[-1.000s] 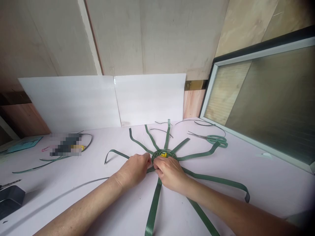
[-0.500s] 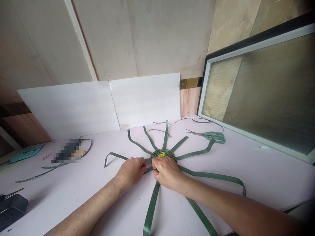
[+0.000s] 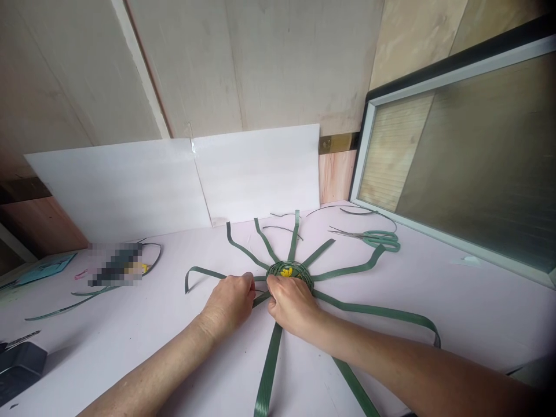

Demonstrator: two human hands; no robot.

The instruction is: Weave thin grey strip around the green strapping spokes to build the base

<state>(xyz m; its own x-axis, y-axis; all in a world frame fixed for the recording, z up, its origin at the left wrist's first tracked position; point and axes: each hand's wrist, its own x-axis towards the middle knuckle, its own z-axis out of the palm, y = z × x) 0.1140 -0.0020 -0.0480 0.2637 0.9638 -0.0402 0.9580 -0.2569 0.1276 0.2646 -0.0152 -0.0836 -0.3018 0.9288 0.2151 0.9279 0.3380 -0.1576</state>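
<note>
A small round woven base [image 3: 308, 272] of thin green strands lies on the pale table, with flat green plastic straps [image 3: 347, 270] spreading from it in all directions. A bit of yellow tie [image 3: 286, 271] shows at its centre. My right hand [image 3: 289, 304] is closed on the near-left rim of the weave, its fingertips partly hidden. Just left of it, my left hand [image 3: 232, 298] is closed in a pinch beside two straps at the weave's edge. A thin green strand seems to run between the hands, but the left fingertips hide exactly what they grip.
Green-handled scissors [image 3: 382, 240] lie at the back right near loose thin strands [image 3: 360, 212]. A framed glass panel [image 3: 469, 168] leans on the right. White boards [image 3: 260, 174] stand along the back. At left are a blurred dark item [image 3: 115, 265] and a black box [image 3: 21, 370].
Both hands stay at the weave's near-left side. My left hand has turned slightly, its fingers drawn a little away from my right hand. The view has shifted slightly.
</note>
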